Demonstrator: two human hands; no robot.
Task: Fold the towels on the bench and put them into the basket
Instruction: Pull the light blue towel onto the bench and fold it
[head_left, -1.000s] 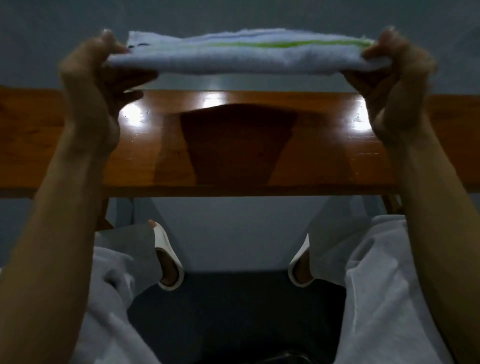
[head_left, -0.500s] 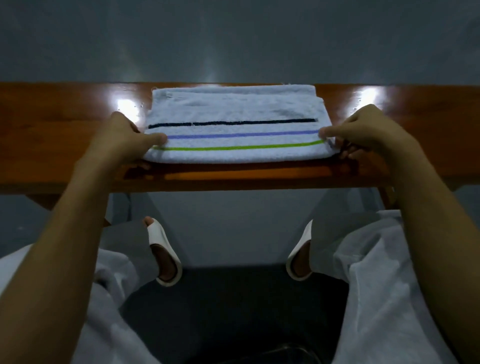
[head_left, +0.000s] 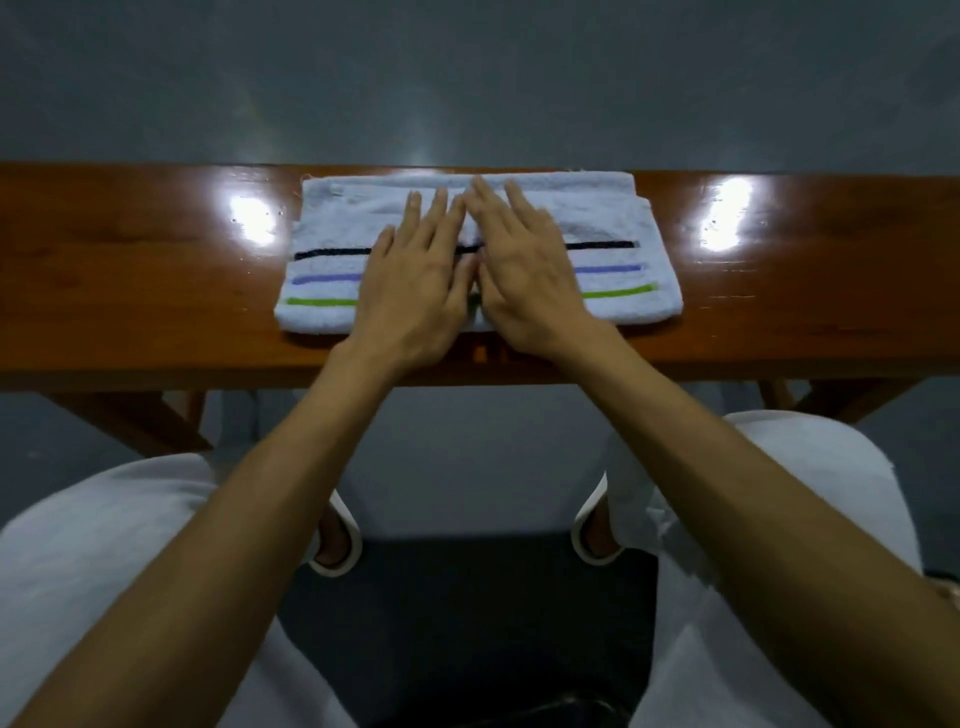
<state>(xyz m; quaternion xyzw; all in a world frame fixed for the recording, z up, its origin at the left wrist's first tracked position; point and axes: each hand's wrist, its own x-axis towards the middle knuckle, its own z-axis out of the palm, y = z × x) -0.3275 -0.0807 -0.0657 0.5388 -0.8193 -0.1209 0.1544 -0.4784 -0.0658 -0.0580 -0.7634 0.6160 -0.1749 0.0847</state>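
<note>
Nearest you, your knees in pale trousers and your white slippers sat below the near edge of the bench. On the bench top, about midway along it, the folded towel lay flat, spanning almost from the near edge to the far edge. Your left hand and right hand rested side by side on its middle, palms down, fingers straight and a little spread, pinching nothing. This looked like the smoothing step, and starting at the centre was sound. From there each palm needed to sweep outward toward its own short end with light, even pressure, so the layers flattened without sliding. The black stripe and green stripe gave you a straight line to check against. Toward the far right, the towel's layers looked slightly stepped and were worth squaring before any further fold. No basket was in view.
</note>
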